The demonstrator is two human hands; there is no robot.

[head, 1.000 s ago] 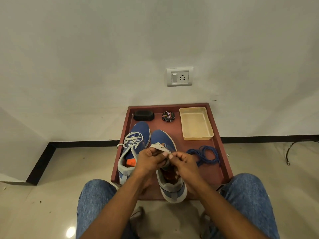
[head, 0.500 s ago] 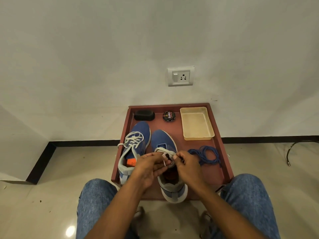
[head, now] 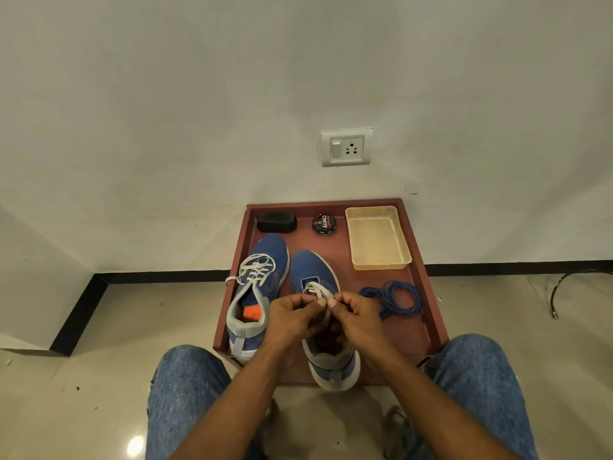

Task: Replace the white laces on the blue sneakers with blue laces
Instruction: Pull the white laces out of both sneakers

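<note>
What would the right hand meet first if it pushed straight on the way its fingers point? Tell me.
The right hand points inward across the right sneaker, so it would meet the left hand first; their fingertips look nearly touching over the white lace, though depth is unclear.

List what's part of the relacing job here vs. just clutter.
In the job: right sneaker, its white lace pinched by left hand and right hand; left sneaker; blue laces.
Lying about: polish tin, black brush, cream tray, wall socket.
</note>
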